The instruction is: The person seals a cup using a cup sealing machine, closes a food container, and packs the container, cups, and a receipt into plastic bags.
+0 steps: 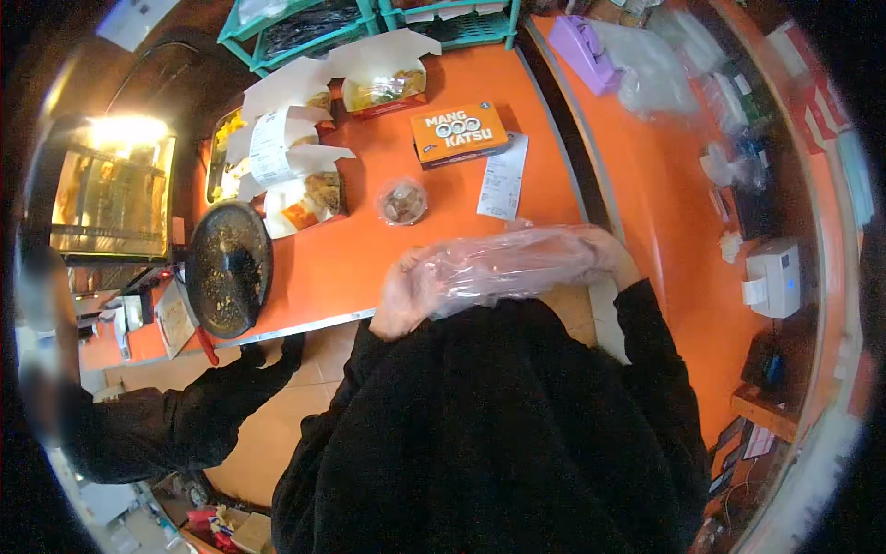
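— Left to right around the closed orange KATSU carton (460,132), what is seen?

— To its near left, a small round plastic cup (402,201) is seen, then the left hand (406,291), closed round one end of a clear plastic bag (508,263); on the carton's near side the bag is held out, its other end gripped by the right hand (604,254), to the carton's near right; exact finger placement cannot be told

— How might it handle?

— As light, limp, slippery film, probably easily torn; best gripped by gathered edges, not the thin middle
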The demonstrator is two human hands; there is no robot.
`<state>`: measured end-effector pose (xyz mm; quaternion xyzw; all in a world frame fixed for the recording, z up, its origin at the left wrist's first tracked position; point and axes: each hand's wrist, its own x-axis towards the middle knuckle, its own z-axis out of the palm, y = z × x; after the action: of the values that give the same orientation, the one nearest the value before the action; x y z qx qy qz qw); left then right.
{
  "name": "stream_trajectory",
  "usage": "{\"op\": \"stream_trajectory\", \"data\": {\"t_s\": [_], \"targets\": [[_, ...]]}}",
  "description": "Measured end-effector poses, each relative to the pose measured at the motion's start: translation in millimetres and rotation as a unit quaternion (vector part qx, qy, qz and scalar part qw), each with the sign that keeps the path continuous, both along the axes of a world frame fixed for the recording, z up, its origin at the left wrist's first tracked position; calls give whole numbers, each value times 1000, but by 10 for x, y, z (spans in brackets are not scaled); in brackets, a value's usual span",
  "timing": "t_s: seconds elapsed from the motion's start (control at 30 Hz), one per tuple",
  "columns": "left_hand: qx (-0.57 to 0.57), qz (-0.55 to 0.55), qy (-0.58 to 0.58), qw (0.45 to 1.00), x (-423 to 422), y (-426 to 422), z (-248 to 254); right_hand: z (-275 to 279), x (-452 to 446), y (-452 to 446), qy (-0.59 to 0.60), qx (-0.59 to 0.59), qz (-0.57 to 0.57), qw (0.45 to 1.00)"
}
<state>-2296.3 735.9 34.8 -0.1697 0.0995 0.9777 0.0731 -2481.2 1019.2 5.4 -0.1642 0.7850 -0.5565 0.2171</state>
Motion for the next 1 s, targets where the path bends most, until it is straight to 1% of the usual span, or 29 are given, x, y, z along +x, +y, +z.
{"op": "stream_trajectory", "data": {"t_s": [0.03,0.07,0.1,0.13,0.17,0.2,0.23,0.27,0.33,0.37,0.4,0.43,0.47,0.5,0.53,0.57,0.6,0.63,0.67,0.7,0.73,0.77,0.8,0.83,0.87,0.9,0.93,0.97,1.0], "targets": [[-65,20,-9,998,-98,52,124,-60,-219,72,-327,-19,84,941],[-130,41,-19,990,-195,77,185,156,-264,40,-330,-16,84,940],[150,28,69,986,-316,-67,-171,558,-309,-64,19,49,-75,996],[151,27,67,986,-424,-36,-117,771,-337,-176,367,107,-221,897],[82,44,39,995,-534,36,-12,702,-326,-258,365,110,-220,898],[12,62,9,998,-615,107,35,583,-280,-333,406,-32,-54,912],[15,61,5,998,-661,153,-15,502,-229,-431,426,-175,113,881],[72,33,59,995,-698,180,-97,491,-155,-661,370,5,223,902],[129,7,117,985,-775,170,-196,294,-294,-733,300,183,324,878],[89,-1,117,989,-758,121,-218,-58,-537,-562,295,226,302,878],[71,0,110,991,-735,24,-324,-245,-731,-476,293,268,283,873],[52,-1,103,993,-712,-73,-429,-84,-809,-476,239,342,310,854],[33,-1,96,995,-692,-172,-530,23,-788,-459,234,340,315,854],[-290,-12,8,957,-733,-176,-225,104,-708,-418,323,376,290,819],[-579,-26,-78,811,-801,-179,74,176,-689,-399,412,408,262,772],[-575,-27,-85,814,-901,-99,388,262,-692,-463,407,408,269,771],[-798,-58,-34,599,-1048,75,711,346,-683,-591,348,456,292,766],[-838,-76,66,536,-1185,276,550,375,-706,-678,289,500,311,755],[-866,-79,171,463,-1322,478,392,274,-732,-683,288,498,319,753],[-877,-68,268,394,-1459,679,235,69,-734,-663,351,451,299,764],[-907,-60,277,311,-1499,702,-177,-135,-746,-629,412,400,275,771],[-949,-29,230,214,-1487,661,-769,-335,-801,-512,413,396,281,770],[-976,27,170,136,-1468,619,-1254,-540,-892,-333,370,416,303,773],[-984,67,110,122,-1439,576,-1502,-559,-921,-326,345,426,314,775],[-982,93,67,152,-1417,508,-1426,-577,-952,-321,319,436,325,776],[-961,-18,-31,274,-1401,670,-1485,-400,-928,-446,261,492,384,736],[-960,-25,-34,278,-1302,735,-1532,-318,-918,-513,202,543,440,686],[-978,-46,-9,205,-1209,792,-1556,-381,-918,-466,199,542,446,684],[-965,-97,-82,229,-1244,822,-1515,-456,-929,-409,234,441,453,738]]}}
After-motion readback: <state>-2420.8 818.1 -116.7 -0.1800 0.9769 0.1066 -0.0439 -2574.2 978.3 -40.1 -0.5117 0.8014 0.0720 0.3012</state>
